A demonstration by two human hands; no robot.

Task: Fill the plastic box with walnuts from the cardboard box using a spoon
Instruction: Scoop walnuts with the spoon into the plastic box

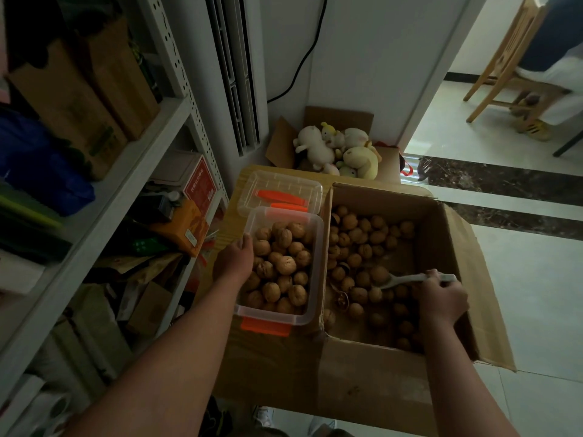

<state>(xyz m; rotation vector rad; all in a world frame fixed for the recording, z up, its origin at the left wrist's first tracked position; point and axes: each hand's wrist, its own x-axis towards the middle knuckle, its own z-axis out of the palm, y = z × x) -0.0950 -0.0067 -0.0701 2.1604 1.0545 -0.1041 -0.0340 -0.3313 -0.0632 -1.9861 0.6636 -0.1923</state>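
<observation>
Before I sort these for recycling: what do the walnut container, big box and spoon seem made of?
Container: clear glossy plastic; walnuts show through its walls. Big box: matte brown cardboard, with folded, creased flaps. Spoon: pale and smooth, probably plastic, though ceramic is possible.

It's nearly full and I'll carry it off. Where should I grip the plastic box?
Take the plastic box under its rim at the two short ends, coming from above. Its right long side sits against the cardboard box, so there's likely no room to reach in; the near end by the orange latch is free.
</observation>
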